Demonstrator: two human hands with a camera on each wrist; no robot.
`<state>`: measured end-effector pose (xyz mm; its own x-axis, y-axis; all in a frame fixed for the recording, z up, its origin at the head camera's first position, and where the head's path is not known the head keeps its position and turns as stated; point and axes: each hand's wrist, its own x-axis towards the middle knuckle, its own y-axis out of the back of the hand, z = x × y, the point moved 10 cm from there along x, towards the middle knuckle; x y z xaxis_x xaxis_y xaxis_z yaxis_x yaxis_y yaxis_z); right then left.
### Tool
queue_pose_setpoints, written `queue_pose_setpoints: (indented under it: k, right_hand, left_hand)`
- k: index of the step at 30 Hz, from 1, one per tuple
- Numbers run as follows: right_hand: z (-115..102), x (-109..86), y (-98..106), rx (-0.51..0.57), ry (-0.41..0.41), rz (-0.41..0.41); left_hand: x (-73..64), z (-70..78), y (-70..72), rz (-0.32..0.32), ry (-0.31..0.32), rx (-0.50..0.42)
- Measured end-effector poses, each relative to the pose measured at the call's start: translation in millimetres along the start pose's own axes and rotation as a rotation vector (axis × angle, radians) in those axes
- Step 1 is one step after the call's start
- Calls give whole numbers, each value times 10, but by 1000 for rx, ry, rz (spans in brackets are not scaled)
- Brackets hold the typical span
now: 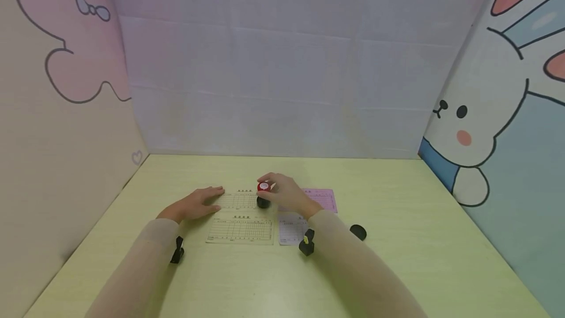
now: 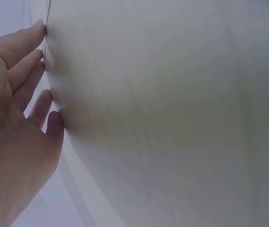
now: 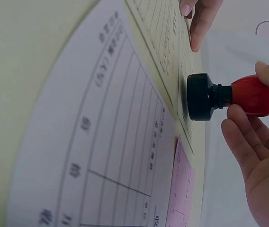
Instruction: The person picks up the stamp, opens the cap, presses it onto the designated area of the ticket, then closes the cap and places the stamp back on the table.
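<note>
My right hand (image 1: pixel 288 194) pinches the red knob of a self-inking stamp (image 3: pixel 201 97) between thumb and fingers. Its round black base faces the right end of the far yellowish printed form (image 1: pixel 238 201); whether it touches the paper I cannot tell. Fingers fairly straight, my left hand (image 1: pixel 194 203) rests at the left edge of that same form. In the left wrist view, the fingertips (image 2: pixel 40 27) of that hand touch the table and the paper edge.
Nearer me lie a second yellowish form (image 1: pixel 240 231) and a white form (image 1: pixel 291 229). A pink form (image 1: pixel 322 200) is partly behind my right hand. A round black cap (image 1: pixel 358 232) sits right of my forearm. Printed fabric walls (image 1: pixel 282 63) enclose the table (image 1: pixel 247 283).
</note>
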<state>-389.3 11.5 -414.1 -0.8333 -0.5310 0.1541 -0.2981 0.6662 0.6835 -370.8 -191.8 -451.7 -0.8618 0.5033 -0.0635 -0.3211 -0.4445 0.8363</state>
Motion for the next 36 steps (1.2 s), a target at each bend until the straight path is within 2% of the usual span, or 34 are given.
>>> queue_pose_setpoints:
  k: [29, 36]
  right_hand:
    - [1, 35, -121, -10, -13, -29]
    - [22, 22, -122, 38, -34, -23]
  left_hand:
    - [3, -11, 0, 0, 9, -27]
    - [-2, -8, 0, 1, 4, -30]
